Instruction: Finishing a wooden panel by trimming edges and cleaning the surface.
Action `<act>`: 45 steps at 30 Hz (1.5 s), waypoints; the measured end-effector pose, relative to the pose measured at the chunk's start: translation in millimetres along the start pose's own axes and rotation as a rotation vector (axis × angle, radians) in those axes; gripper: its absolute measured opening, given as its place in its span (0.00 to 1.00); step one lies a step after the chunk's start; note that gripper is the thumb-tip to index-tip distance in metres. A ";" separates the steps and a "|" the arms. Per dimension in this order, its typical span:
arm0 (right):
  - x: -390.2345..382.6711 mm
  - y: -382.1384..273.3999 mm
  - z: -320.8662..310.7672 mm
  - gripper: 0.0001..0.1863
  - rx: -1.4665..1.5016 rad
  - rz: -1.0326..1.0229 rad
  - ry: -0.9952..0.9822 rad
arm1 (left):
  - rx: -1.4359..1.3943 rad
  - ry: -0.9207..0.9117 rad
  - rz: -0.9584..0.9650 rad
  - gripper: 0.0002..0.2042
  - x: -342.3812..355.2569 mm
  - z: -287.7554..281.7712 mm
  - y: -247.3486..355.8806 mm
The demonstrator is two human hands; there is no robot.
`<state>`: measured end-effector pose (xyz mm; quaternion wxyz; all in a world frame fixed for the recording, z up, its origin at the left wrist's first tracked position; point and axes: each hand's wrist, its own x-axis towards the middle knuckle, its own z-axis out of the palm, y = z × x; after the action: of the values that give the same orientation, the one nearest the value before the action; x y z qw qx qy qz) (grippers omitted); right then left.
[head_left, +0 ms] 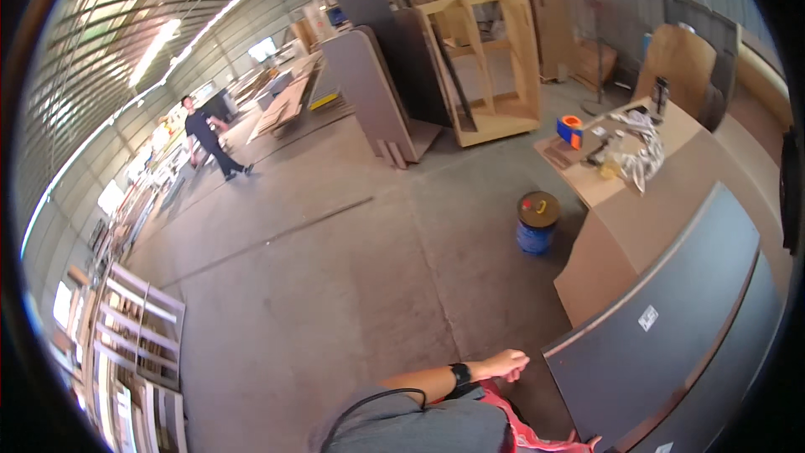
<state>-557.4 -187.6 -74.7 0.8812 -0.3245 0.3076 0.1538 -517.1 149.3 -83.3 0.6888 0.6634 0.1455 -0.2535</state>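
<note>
My left hand [504, 364] is held in front of the red apron [524, 434], its fingers curled in and nothing visible in them. A black band [460, 376] circles that wrist. To its right, a large dark grey panel [654, 327] stands tilted with a curved upper edge and a small white label. Only what look like fingertips of my right hand [585, 443] show at the bottom rim, close to the panel's lower corner; the rest is out of the picture, so its grip is hidden.
A brown workbench [620, 193] stands right, bearing an orange-and-blue tape roll [570, 132] and crumpled plastic [644, 159]. A blue drum [535, 235] is beside it. Farther off are a wooden frame [530, 59], grey boards [369, 92] and a walking person [210, 136]. Slatted pallets [138, 327] lie left.
</note>
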 end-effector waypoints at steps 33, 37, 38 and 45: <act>-11.3 126.9 179.1 0.17 0.382 -0.386 0.686 | 1.527 0.573 0.534 0.19 433.8 -210.2 384.2; -13.6 133.4 198.8 0.16 0.351 -0.394 0.694 | 1.328 0.433 0.590 0.16 450.1 -218.8 391.8; -14.7 133.4 202.9 0.16 0.339 -0.400 0.695 | 1.172 0.387 0.604 0.14 456.1 -227.0 392.9; -36.3 99.5 216.2 0.13 0.097 -0.477 0.661 | -0.018 0.233 0.636 0.11 391.3 -242.9 413.9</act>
<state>-536.3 27.7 30.9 0.7601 -0.3766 0.4973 -0.1820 64.9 324.4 35.6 0.7181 0.6939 0.0113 0.0526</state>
